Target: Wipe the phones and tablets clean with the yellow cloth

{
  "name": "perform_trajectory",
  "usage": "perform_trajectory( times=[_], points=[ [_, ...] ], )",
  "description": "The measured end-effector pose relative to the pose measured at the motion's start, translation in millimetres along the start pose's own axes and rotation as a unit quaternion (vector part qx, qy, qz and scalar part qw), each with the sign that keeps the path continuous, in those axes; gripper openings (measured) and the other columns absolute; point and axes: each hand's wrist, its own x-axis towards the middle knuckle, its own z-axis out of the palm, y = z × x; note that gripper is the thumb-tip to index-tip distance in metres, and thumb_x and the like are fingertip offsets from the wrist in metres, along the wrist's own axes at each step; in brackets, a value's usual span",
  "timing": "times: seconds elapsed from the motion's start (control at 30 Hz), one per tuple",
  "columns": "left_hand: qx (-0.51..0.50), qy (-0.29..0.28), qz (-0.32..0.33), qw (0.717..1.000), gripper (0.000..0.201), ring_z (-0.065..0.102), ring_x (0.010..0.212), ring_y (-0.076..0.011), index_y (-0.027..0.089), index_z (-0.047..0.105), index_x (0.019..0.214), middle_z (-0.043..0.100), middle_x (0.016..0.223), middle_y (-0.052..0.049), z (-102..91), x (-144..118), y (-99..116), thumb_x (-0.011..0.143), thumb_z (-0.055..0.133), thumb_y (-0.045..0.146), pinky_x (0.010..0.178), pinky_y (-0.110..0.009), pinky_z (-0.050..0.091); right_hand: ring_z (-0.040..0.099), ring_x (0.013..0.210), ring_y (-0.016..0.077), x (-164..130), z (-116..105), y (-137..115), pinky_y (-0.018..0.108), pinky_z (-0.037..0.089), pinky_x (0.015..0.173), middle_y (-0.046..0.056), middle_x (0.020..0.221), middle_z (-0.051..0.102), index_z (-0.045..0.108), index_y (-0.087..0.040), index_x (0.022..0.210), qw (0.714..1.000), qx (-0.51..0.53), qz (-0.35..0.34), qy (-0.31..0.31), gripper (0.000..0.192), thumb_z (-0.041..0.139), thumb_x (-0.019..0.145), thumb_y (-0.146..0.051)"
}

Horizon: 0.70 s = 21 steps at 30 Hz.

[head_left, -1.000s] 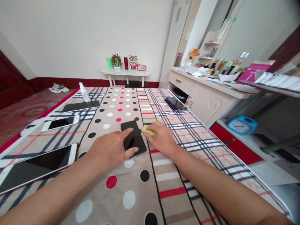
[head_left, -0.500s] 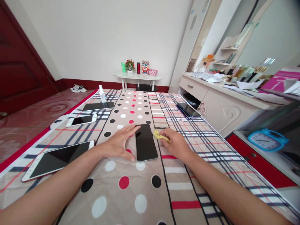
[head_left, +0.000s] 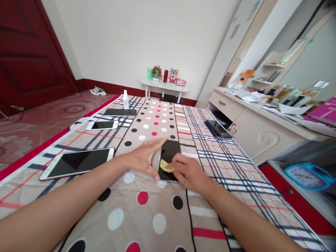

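Midway through wiping: left hand point(head_left: 143, 159) flat and open beside the black phone point(head_left: 169, 159) on the bed point(head_left: 157, 224), right hand point(head_left: 187, 171) pinching a yellow cloth point(head_left: 166, 166) on its lower screen, upper part likely left

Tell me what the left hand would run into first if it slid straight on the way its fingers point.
The left hand lies flat beside the black phone, fingers aimed up and right along its edge. Sliding on, it would probably meet only dotted bedcover; depth is hard to judge.
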Motion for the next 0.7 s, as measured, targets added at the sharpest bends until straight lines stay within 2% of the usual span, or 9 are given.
perform_trajectory(
  times=[0.2,0.33,0.4,0.5,0.57,0.7],
  points=[
    [-0.017,0.004,-0.024,1.0,0.144,0.015,0.143,-0.0396,0.022,-0.006,0.152,0.009,0.159,-0.018,-0.6,1.5,2.7,0.046,0.078,0.071,0.114,-0.052,0.016,0.057,0.085,0.0171,34.2,4.8,58.2,0.028,0.043,0.075,0.005,0.093,0.06,0.066,-0.02,0.099,0.988,-0.066,0.123,0.062,0.024,0.047,0.086,-0.012],
    [-0.019,0.011,-0.02,1.0,0.143,0.016,0.143,-0.0402,0.023,-0.008,0.151,0.008,0.158,-0.018,0.7,0.9,1.6,0.047,0.078,0.07,0.114,-0.053,0.016,0.058,0.087,0.0196,64.7,9.8,74.1,0.029,0.042,0.075,0.007,0.093,0.062,0.066,-0.018,0.094,0.968,-0.119,0.208,0.079,0.021,0.049,0.084,-0.011],
    [-0.019,0.016,-0.016,1.0,0.144,0.016,0.143,-0.0401,0.023,-0.01,0.151,0.007,0.159,-0.018,2.5,0.7,-0.6,0.047,0.078,0.069,0.114,-0.053,0.016,0.058,0.084,0.0204,74.4,14.0,71.5,0.03,0.042,0.073,0.008,0.091,0.061,0.067,-0.017,0.089,0.961,-0.148,0.226,0.062,0.021,0.047,0.086,-0.012],
    [-0.016,0.028,-0.013,0.999,0.147,0.015,0.143,-0.0397,0.023,-0.01,0.151,0.006,0.159,-0.017,6.1,1.2,-4.5,0.044,0.078,0.071,0.114,-0.052,0.017,0.057,0.078,0.0197,76.6,19.8,57.6,0.03,0.042,0.07,0.009,0.091,0.06,0.068,-0.017,0.088,0.964,-0.161,0.207,0.044,0.024,0.044,0.088,-0.012],
    [-0.011,0.034,-0.01,0.999,0.148,0.015,0.143,-0.0397,0.022,-0.009,0.151,0.007,0.159,-0.018,8.4,1.9,-6.4,0.042,0.077,0.073,0.114,-0.052,0.016,0.056,0.077,0.0183,70.7,21.2,43.0,0.029,0.043,0.07,0.008,0.09,0.059,0.069,-0.018,0.093,0.977,-0.123,0.17,0.04,0.026,0.045,0.088,-0.011],
    [-0.012,0.038,-0.002,0.999,0.147,0.018,0.142,-0.04,0.022,-0.008,0.152,0.014,0.157,-0.019,10.5,2.9,-7.5,0.043,0.078,0.071,0.113,-0.052,0.017,0.058,0.086,0.0157,52.4,14.8,8.1,0.027,0.045,0.076,0.003,0.093,0.06,0.071,-0.023,0.093,0.998,0.025,0.061,0.011,0.029,0.05,0.083,-0.006]
  ],
)
